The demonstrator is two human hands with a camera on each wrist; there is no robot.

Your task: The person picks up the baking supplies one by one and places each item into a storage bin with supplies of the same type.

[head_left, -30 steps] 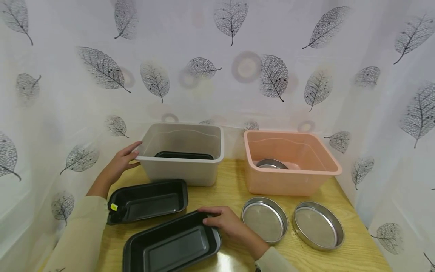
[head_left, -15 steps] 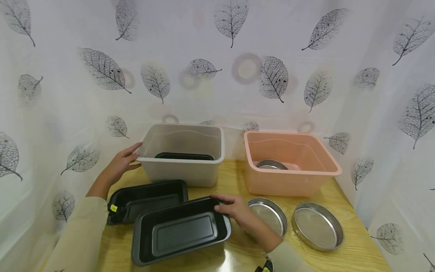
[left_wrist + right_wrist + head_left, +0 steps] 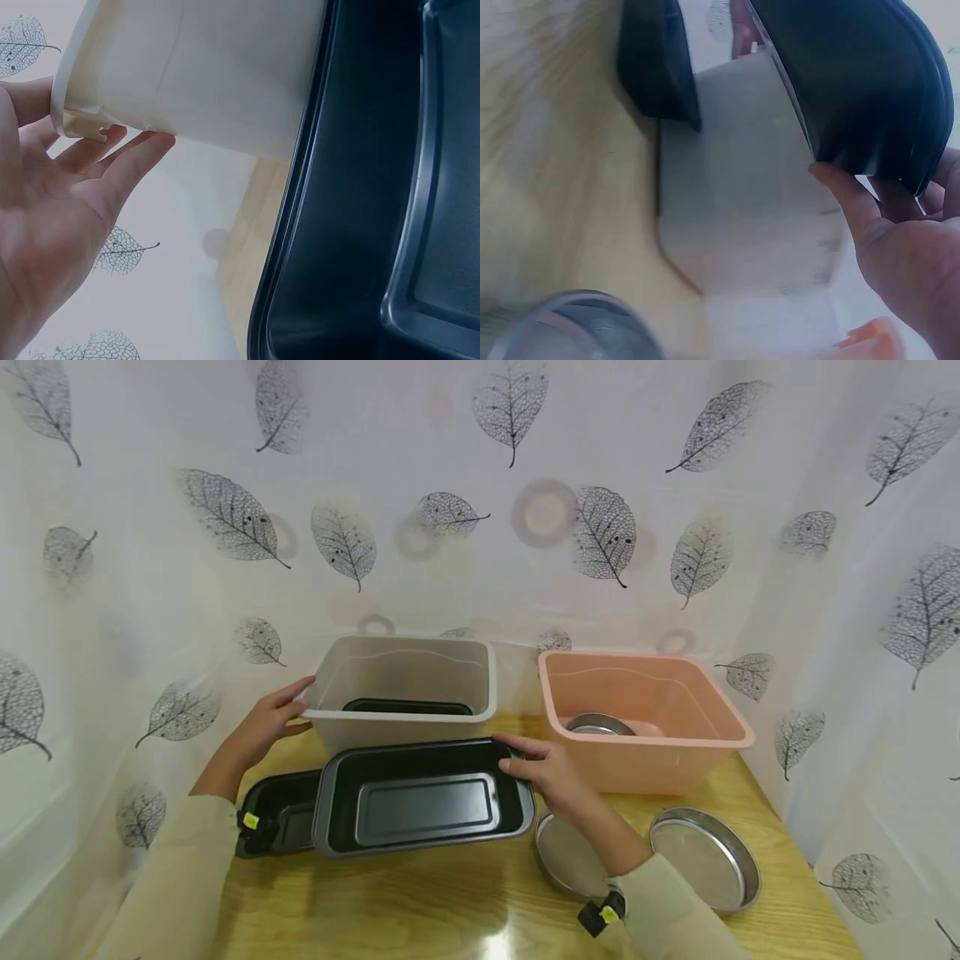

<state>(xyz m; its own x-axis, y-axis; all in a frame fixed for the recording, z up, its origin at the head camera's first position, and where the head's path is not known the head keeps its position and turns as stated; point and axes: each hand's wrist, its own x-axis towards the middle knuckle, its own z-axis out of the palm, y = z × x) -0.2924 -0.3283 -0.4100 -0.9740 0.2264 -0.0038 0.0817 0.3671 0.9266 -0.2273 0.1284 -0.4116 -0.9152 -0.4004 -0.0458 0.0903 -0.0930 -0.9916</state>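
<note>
My right hand (image 3: 551, 777) grips a black loaf pan (image 3: 427, 810) by its right end, thumb and fingers over the rim. The pan is held up off the table, tilted, its inside facing me. It overlaps the front of a light grey plastic bin (image 3: 318, 731). At that bin's left corner, my left hand (image 3: 258, 727) holds the rim, with the fingers under it in the left wrist view. Another black loaf pan (image 3: 296, 827) lies on the table, partly hidden behind the held one. Inside the grey bin a dark pan (image 3: 408, 706) shows.
A peach plastic bin (image 3: 645, 768) stands to the right with a round metal pan (image 3: 596, 720) inside. Before it lie two round metal pans, one (image 3: 566, 852) partly behind my right forearm, the other (image 3: 701, 860) farther right. Leaf-print curtain (image 3: 420, 568) surrounds the wooden table (image 3: 405, 910).
My right hand has lifted the loaf pan from the table's front, up and slightly right toward the grey bin. The left hand stays at the bin's rim.
</note>
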